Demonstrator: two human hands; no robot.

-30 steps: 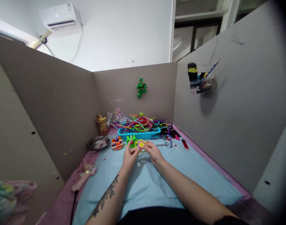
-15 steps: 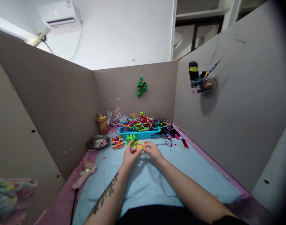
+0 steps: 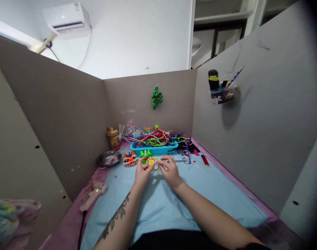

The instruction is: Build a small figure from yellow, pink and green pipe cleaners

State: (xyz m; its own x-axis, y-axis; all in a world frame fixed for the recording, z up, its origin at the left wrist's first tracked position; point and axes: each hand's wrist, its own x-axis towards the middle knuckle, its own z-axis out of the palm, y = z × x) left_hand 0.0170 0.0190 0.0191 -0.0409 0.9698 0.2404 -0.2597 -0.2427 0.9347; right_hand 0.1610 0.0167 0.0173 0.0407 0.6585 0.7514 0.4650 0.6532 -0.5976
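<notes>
My left hand [image 3: 142,173] is closed on the left edge of a small flat pipe-cleaner coil [image 3: 151,162], yellow in the middle with a pink ring around it. A loose yellow pipe cleaner curves out around and below the coil. At the coil's right edge, my right hand [image 3: 172,172] pinches with thumb and forefinger; the strand's end there is too small to make out. Just behind my left hand stands a green fuzzy animal head [image 3: 145,153], partly hidden. To its left sits an orange and white one [image 3: 129,159].
A blue tray [image 3: 154,150] heaped with colourful pipe cleaners stands at the back. Scissors [image 3: 185,160] lie right of my hands. On the left are a metal bowl [image 3: 106,163] and a pink corded glue gun [image 3: 93,198]. Grey partitions [image 3: 148,114] enclose the table.
The coil has shifted slightly left with my left hand and turned to show its pink ring. My right hand has drawn slightly away, its fingertips now at the coil's edge.
</notes>
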